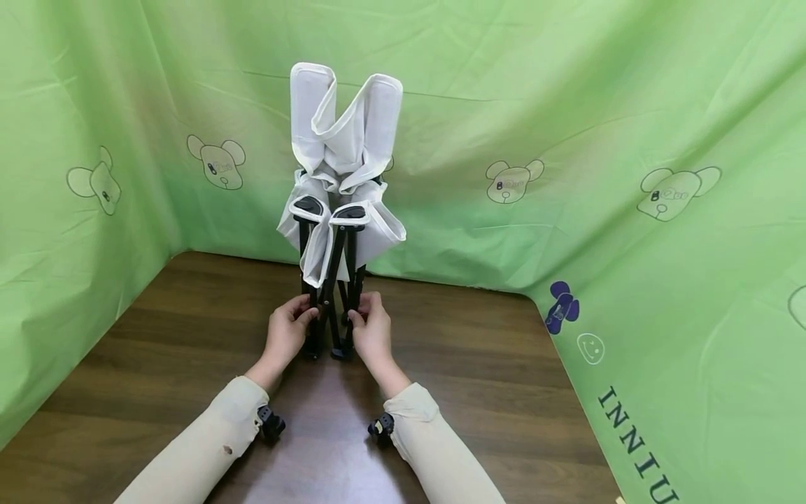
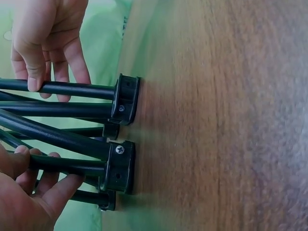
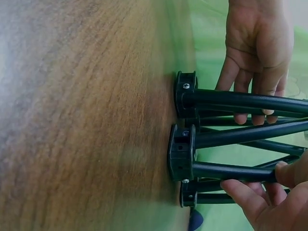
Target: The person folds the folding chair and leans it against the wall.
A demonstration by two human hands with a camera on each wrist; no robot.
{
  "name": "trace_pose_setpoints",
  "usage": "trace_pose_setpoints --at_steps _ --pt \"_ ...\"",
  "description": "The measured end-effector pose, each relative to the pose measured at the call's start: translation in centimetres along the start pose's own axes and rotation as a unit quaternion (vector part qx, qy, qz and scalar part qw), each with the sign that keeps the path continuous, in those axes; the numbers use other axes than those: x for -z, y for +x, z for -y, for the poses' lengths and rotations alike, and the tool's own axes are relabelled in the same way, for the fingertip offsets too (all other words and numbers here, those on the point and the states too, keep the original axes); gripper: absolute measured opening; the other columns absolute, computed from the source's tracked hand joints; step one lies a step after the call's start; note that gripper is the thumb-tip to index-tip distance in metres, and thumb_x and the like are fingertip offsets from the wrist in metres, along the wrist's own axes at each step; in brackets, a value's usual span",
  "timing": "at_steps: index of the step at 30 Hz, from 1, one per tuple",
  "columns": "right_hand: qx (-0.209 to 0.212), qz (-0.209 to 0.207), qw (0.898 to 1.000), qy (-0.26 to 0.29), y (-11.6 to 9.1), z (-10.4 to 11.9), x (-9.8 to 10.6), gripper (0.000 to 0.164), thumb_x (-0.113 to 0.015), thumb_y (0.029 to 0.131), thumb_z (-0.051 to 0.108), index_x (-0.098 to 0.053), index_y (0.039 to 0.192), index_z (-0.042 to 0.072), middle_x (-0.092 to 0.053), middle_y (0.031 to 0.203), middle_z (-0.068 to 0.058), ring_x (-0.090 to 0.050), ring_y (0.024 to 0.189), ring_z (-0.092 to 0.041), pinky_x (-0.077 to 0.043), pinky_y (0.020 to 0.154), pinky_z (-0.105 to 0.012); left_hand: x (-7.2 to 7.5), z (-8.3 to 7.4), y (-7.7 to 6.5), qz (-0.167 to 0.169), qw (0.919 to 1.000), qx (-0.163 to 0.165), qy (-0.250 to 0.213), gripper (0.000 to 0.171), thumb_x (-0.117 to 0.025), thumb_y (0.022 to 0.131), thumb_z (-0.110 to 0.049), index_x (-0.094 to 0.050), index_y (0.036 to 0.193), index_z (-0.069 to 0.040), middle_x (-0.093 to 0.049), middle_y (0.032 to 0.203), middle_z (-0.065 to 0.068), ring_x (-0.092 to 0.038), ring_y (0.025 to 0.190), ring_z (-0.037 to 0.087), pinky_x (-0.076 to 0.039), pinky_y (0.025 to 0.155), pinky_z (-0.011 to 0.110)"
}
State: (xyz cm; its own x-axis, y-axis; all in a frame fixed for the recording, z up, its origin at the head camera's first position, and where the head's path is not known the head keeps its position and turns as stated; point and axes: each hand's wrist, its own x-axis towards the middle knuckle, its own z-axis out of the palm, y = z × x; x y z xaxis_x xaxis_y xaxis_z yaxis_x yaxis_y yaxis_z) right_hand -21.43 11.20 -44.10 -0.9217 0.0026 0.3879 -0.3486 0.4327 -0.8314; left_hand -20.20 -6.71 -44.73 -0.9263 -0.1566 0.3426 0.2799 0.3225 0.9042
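Observation:
A small folding chair (image 1: pixel 343 143) with white fabric and black tube legs stands upright on the table, folded narrow. Its fabric sags between the two tall back corners. On the left side, my left hand (image 1: pixel 290 327) holds a black leg between thumb and fingers. Opposite it, my right hand (image 1: pixel 373 329) grips a leg on the right side. The left wrist view shows the black tubes (image 2: pixel 57 132) crossing close together, with a plastic foot (image 2: pixel 120 168) at a leg's end. In the right wrist view, the thumb and fingers of the right hand (image 3: pixel 284 207) pinch the nearest tube.
The brown wooden table (image 1: pixel 478 392) extends to both sides and in front of the chair. A green curtain (image 1: pixel 453 140) printed with bear heads hangs behind and at both sides, close behind the chair. Small black cameras (image 1: pixel 271 423) sit on both wrists.

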Motion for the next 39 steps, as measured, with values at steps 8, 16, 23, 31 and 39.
trace_pose_setpoints --at_steps 8,16,23,31,39 --pt "0.0 -0.002 1.0 -0.013 -0.44 -0.16 -0.1 0.025 -0.069 0.096 0.001 -0.058 0.117 0.005 -0.071 0.099 -0.013 -0.07 0.096 -0.027 -0.057 0.083 -0.042 0.18 0.1 -0.25 0.011 0.9999 0.001 0.005 0.018 -0.068 0.097 -0.002 -0.072 0.114 0.003 -0.074 0.09 0.019 -0.059 0.065 0.018 -0.046 0.055 0.018" --pt "0.006 -0.008 1.0 -0.022 -0.4 -0.01 -0.01 0.024 -0.069 0.095 0.001 -0.057 0.115 0.005 -0.071 0.1 -0.012 -0.071 0.096 -0.026 -0.057 0.086 -0.042 0.3 -0.11 -0.12 0.016 0.9998 -0.005 0.014 0.016 -0.068 0.098 -0.003 -0.073 0.113 0.002 -0.073 0.087 0.017 -0.057 0.063 0.013 -0.046 0.054 0.019" --pt "0.011 -0.011 1.0 -0.026 0.06 0.15 0.01 0.024 -0.069 0.096 0.001 -0.057 0.116 0.007 -0.071 0.102 -0.011 -0.07 0.097 -0.025 -0.057 0.086 -0.041 0.29 -0.42 0.13 0.007 0.9998 -0.01 0.017 0.018 -0.068 0.098 -0.004 -0.072 0.115 0.003 -0.072 0.088 0.017 -0.057 0.064 0.014 -0.046 0.054 0.018" --pt "0.002 -0.007 0.999 -0.031 -0.22 -0.25 -0.06 0.024 -0.069 0.096 0.002 -0.057 0.116 0.007 -0.071 0.103 -0.011 -0.07 0.098 -0.025 -0.057 0.087 -0.041 0.12 -0.2 -0.31 0.011 0.9998 0.004 0.018 0.02 -0.068 0.099 -0.006 -0.072 0.117 0.002 -0.074 0.092 0.018 -0.06 0.067 0.018 -0.047 0.056 0.019" --pt "0.005 -0.009 1.0 -0.027 -0.01 -0.1 0.02 0.025 -0.07 0.096 0.004 -0.057 0.118 0.007 -0.072 0.107 -0.013 -0.07 0.099 -0.025 -0.058 0.087 -0.04 0.07 -0.42 -0.15 0.0 0.9995 -0.008 0.029 0.022 -0.069 0.098 -0.006 -0.072 0.118 0.003 -0.074 0.094 0.019 -0.058 0.07 0.015 -0.045 0.057 0.017"
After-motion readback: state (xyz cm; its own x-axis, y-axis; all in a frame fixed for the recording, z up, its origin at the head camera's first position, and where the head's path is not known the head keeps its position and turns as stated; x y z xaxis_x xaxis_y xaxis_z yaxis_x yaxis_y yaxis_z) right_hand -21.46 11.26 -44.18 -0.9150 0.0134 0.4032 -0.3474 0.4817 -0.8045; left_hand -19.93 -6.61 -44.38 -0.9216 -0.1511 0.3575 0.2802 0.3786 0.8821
